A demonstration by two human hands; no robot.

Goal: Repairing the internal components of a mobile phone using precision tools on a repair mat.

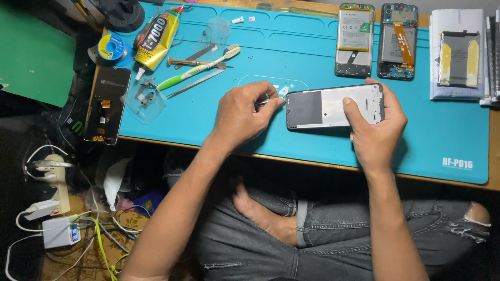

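Crossed legs (291,229) below; right hand (377,130) grips phone frame (333,106), left hand (242,117) pinches tweezers (268,102).

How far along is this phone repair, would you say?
Done: two opened phones lie stripped on the blue mat. In hand: the right hand steadies a phone frame while the left hand works a thin metal tool along its edge. Left: the dark screen lies apart, the glue tube unused.

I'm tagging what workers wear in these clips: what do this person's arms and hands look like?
Both arms are bare to above the elbow, no sleeves in view. The left hand and right hand wear no gloves, and no rings, watch or bands show.
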